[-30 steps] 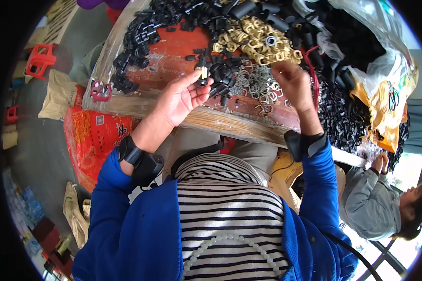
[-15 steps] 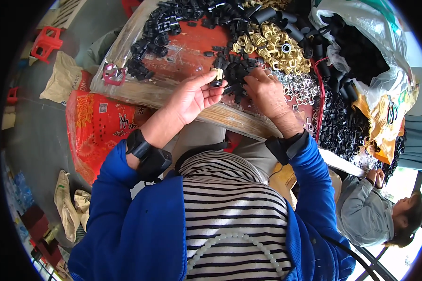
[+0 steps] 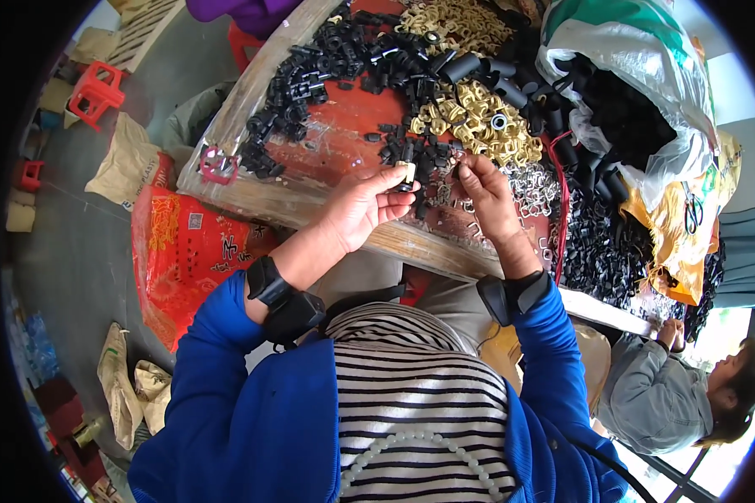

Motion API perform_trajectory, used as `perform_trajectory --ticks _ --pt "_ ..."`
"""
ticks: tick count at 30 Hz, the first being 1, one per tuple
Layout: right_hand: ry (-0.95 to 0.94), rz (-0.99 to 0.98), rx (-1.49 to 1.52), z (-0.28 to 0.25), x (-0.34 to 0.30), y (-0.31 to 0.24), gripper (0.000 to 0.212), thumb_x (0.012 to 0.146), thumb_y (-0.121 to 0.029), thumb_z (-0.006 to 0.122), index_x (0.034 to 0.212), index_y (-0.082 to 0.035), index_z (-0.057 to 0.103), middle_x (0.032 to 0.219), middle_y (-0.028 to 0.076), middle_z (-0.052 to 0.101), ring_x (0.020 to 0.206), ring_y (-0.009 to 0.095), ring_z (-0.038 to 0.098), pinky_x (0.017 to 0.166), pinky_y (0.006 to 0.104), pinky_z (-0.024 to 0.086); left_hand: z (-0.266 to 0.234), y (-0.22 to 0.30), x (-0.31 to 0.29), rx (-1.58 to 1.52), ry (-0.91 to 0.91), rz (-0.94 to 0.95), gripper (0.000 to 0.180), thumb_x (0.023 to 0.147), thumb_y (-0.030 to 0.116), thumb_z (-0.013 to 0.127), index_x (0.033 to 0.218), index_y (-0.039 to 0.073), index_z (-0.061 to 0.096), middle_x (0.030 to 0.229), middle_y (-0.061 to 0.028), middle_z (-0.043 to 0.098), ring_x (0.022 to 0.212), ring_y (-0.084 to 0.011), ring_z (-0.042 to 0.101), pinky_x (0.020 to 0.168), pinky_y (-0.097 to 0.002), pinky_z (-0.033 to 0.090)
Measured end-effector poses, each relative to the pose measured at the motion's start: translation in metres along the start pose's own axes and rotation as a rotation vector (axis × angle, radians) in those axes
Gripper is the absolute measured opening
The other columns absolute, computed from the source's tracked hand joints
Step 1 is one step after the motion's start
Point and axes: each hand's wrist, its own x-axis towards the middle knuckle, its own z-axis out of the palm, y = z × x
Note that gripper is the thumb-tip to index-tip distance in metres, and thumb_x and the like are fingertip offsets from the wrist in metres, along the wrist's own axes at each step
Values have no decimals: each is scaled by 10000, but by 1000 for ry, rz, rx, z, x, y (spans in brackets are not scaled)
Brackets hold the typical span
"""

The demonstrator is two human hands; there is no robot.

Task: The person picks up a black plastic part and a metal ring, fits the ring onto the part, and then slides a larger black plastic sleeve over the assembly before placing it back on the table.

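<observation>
My left hand [image 3: 362, 205] is closed in a pinch, palm partly turned up, over the near edge of the red work table [image 3: 327, 151]. Its thumb and fingers grip a small black-and-gold fitting [image 3: 407, 173]. To the right, the fingertips of my right hand [image 3: 488, 194] are pressed together; what they hold is too small to make out. Behind the two hands lies a heap of small black plastic pieces [image 3: 432, 152]. Thin silver wire clips [image 3: 524, 191] are scattered beside and beneath my right hand.
Gold-coloured clips [image 3: 478, 121] and black fittings [image 3: 298, 84] are heaped farther back. A plastic sack of black tubes [image 3: 617, 105] stands at right, past a red cord [image 3: 564, 201]. A person in grey [image 3: 654, 390] sits at lower right. A red bag [image 3: 189, 260] lies left of the table.
My right hand has drawn back from the black pieces, its fingertips now pinched. My left hand has shifted slightly right with the fitting. The view has shifted, and something purple shows at the top left.
</observation>
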Motion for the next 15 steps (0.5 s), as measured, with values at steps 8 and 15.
perform_trajectory --ticks 8,15 --pt "-69 161 706 -11 -11 -13 87 813 -103 483 832 -21 504 735 25 519 629 90 470 578 197 391 21 -4 24 112 9 -15 208 789 196 523 934 47 534 850 -62 576 703 -109 552 642 -226 461" --pt "-96 234 729 -8 -27 -26 117 808 -123 496 830 -11 522 702 21 520 610 89 463 569 195 391 33 -7 25 188 -59 29 196 773 160 551 921 32 544 824 -28 576 704 -88 553 634 -214 461"
